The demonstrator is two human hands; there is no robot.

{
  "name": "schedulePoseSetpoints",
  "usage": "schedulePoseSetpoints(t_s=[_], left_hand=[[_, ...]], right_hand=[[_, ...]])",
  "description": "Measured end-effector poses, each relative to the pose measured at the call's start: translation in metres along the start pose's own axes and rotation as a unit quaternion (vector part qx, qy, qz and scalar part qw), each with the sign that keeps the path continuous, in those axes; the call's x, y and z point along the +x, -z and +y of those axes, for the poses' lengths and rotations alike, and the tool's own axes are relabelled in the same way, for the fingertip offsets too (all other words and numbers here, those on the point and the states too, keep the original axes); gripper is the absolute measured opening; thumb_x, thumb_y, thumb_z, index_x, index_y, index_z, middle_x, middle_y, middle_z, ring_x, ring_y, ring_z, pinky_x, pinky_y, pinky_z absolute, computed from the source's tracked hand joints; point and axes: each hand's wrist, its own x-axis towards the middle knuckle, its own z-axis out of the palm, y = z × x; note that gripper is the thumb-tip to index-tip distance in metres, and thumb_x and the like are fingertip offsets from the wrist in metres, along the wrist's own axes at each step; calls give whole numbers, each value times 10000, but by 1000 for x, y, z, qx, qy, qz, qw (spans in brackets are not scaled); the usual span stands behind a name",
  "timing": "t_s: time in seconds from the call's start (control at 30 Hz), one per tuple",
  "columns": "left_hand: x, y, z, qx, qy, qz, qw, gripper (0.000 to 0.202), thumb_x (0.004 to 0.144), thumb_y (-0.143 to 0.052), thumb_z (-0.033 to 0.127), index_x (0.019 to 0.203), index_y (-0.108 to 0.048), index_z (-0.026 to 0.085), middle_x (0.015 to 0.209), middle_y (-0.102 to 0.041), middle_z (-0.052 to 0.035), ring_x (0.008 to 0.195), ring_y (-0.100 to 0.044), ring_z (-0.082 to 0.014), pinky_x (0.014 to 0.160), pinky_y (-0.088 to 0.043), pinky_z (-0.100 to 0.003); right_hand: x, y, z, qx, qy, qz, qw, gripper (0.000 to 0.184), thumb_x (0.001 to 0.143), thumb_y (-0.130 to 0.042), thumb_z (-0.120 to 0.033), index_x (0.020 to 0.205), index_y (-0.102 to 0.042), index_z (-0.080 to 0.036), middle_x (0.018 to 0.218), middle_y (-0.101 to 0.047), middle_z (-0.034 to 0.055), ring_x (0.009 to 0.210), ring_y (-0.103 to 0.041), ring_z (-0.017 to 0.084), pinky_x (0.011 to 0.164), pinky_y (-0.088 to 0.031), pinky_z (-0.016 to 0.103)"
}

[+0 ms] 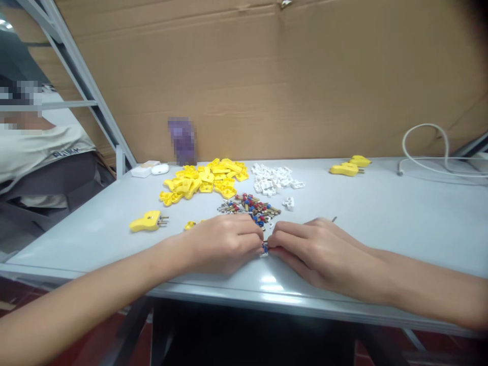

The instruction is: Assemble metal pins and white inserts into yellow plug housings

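Note:
Near the table's front edge, my left hand [226, 244] and my right hand [318, 249] meet fingertip to fingertip, both closed. Pinched between them is a small plug part [265, 248] with blue, metal and white bits showing; the fingers cover most of it. Just beyond lies a heap of metal plug pins with red and blue collars [253, 203]. A single white plug insert [288, 204] sits to the right of that heap. Partly hidden behind my left hand is a yellow piece [189, 224]. A thin dark rod [334, 219] shows past my right hand.
Yellow plug shells [206, 178] and white inserts [272, 178] are piled at the back. One yellow plug [147, 221] lies left, more yellow plugs [345, 169] back right. A white cable [444, 142] loops at far right. Cardboard [267, 81] walls the rear; another person [49, 147] is at left.

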Motion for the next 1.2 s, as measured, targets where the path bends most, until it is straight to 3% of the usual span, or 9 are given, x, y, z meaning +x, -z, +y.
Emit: schedulePoseSetpoints(t_s=[0.13,0.23,0.4,0.63,0.8,1.07,1.2], left_hand=[[-1,-2,-1,-7,1,9,1000,245,974,-487,145,817,-668,95,873,-738,-88,789,-648,-171,752,-578,-292],[-2,-3,-1,-5,-1,22,1000,249,976,-490,151,808,-667,99,869,-741,-85,783,-651,-168,750,-582,-292],[-2,-4,-2,-13,-11,21,1000,244,976,-494,134,815,-672,95,884,-745,-89,797,-660,-169,762,-588,-293],[-3,-7,-5,-10,-13,22,1000,204,958,-523,116,825,-675,91,888,-743,-97,788,-661,-169,732,-586,-287],[-5,-10,-5,-9,3,15,1000,214,969,-522,146,833,-675,83,858,-739,-103,785,-673,-175,728,-584,-290],[-7,-7,-9,-89,72,-23,993,207,985,-506,168,880,-672,105,912,-737,-95,838,-681,-155,761,-571,-260],[-8,-6,-10,-87,69,-31,993,196,982,-520,173,898,-679,95,934,-737,-110,867,-686,-169,780,-569,-275]], right_hand=[[1,3,0,-121,38,-48,991,226,840,-417,-10,946,-541,-167,776,-583,18,409,-388,129,453,-142,329],[5,8,0,-165,71,-75,981,224,787,-454,17,907,-528,-157,734,-564,13,404,-383,128,457,-114,333],[9,13,8,-59,114,-101,986,155,883,-441,-32,896,-511,-169,758,-589,25,528,-486,147,481,-237,314],[5,7,9,96,26,-123,987,213,895,-363,-27,832,-488,-187,797,-574,29,589,-504,138,537,-343,281],[5,5,10,96,38,-105,989,255,806,-365,13,859,-508,-191,775,-563,20,589,-490,143,544,-339,280],[11,6,14,26,115,-95,988,244,879,-345,-23,880,-537,-174,757,-579,36,579,-481,159,522,-323,297],[9,8,12,-6,136,-81,987,288,922,-296,-21,896,-543,-168,769,-594,46,590,-491,169,518,-314,309]])
